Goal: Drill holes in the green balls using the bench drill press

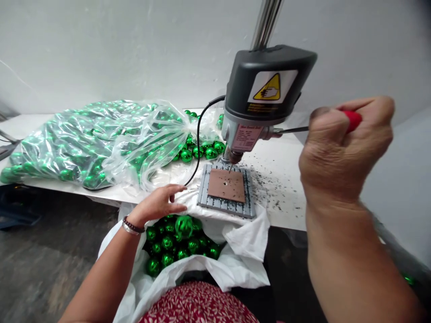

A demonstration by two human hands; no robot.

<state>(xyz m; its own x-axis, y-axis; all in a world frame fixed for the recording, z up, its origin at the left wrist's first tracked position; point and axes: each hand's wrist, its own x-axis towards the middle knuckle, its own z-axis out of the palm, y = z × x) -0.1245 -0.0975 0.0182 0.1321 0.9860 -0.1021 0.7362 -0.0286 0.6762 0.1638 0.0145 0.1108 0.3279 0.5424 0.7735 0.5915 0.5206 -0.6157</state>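
My right hand (340,148) is wrapped round the red knob (353,120) of the feed lever on a small bench drill press (266,85). My left hand (164,201) holds nothing, its fingers apart, between the drill's base and a white bag (117,255) on my lap. Shiny green bauble balls (167,242) fill the bag's mouth. One green ball (184,226) just below my left fingers looks larger; I cannot tell whether it rests or drops. Under the drill bit (230,168), a brown plate (227,185) with a small hole lies on the grey slotted base (249,202).
A large clear plastic bag (84,139) of green balls lies on the white table (289,197) at left, with loose balls (202,151) by its mouth. A black cable (198,134) hangs from the drill. Dark shavings (269,188) are scattered around the base. A grey wall (134,49) stands behind.
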